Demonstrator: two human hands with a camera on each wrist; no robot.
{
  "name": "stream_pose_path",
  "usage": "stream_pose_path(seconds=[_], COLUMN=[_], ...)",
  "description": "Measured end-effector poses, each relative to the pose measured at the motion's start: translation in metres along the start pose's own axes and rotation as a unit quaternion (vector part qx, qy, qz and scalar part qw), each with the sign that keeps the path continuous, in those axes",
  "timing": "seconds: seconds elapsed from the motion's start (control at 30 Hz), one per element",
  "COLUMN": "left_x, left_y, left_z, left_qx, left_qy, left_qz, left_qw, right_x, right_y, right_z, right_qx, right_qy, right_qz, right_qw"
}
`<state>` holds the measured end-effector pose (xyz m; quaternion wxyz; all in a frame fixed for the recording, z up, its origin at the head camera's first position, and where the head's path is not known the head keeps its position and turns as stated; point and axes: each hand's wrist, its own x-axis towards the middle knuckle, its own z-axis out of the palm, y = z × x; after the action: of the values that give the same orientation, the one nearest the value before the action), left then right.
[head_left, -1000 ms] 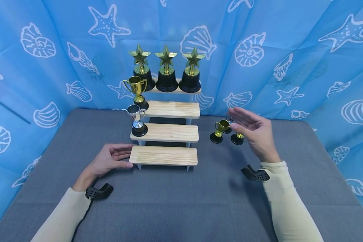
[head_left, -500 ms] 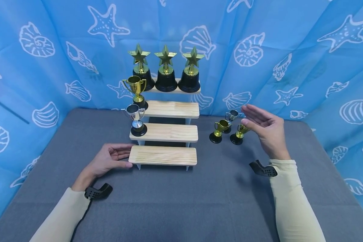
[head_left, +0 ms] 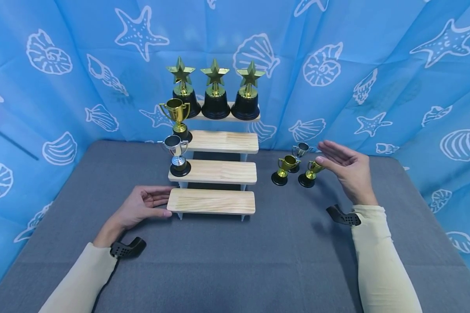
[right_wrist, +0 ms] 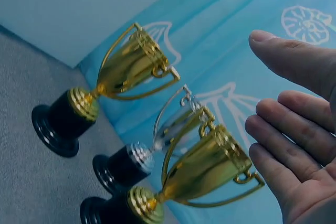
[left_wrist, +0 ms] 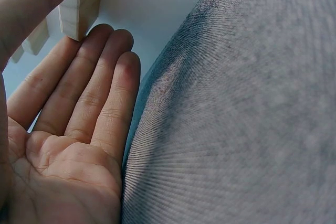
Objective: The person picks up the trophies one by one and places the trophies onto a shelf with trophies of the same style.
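Note:
My left hand (head_left: 141, 206) is at the left end of the lowest step of a wooden tiered display stand (head_left: 211, 201). Its straight fingers (left_wrist: 113, 98) touch the board end (left_wrist: 81, 9), and the thumb lies by the front corner. Over on the right, my right hand (head_left: 348, 169) hovers with fingers extended and thumb apart, holding nothing. Just left of it stand a gold trophy cup (head_left: 312, 168), a second gold trophy cup (head_left: 287, 164) and a silver trophy cup (head_left: 300, 150), partly hidden behind them in the right wrist view.
Three gold star trophies (head_left: 215, 87) stand on the top step. A gold cup (head_left: 177, 114) and a silver cup (head_left: 176, 150) stand at the left ends of the two middle steps. Behind the grey cloth-covered table (head_left: 235, 269) hangs a blue seashell curtain (head_left: 282, 26).
My right hand has moved right, away from over the small cups, uncovering the silver one and the right gold one, then lowered slightly. My left hand has stayed at the stand.

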<state>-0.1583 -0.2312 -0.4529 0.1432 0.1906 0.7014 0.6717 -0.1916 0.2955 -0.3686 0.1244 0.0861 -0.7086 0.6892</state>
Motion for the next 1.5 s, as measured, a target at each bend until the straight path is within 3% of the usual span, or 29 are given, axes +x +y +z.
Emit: stream_pose_path(seconds=[0.37,0.67,0.97,1.5], left_x=[0.0,0.0,0.0,0.0], left_y=[-0.001,0.0,0.002,0.0], left_z=[0.0,0.001,0.001,0.0], left_qx=[0.0,0.012,0.007,-0.005], left_qy=[-0.002,0.004,0.0,-0.004], left_qz=[0.011,-0.001,0.002,0.011], left_qw=[0.9999,0.9999,1.0,0.9999], right_x=[0.001,0.002,0.001,0.0], right_y=[0.014,0.025,0.035,0.055], right_z=[-0.007,-0.007,-0.011,-0.016], right_qx=[-0.042,-0.125,-0.099,-0.134], right_qy=[-0.002,-0.014,-0.029,-0.059], right_qz=[0.041,0.075,0.079,0.077], right_qw=[0.998,0.989,0.992,0.986])
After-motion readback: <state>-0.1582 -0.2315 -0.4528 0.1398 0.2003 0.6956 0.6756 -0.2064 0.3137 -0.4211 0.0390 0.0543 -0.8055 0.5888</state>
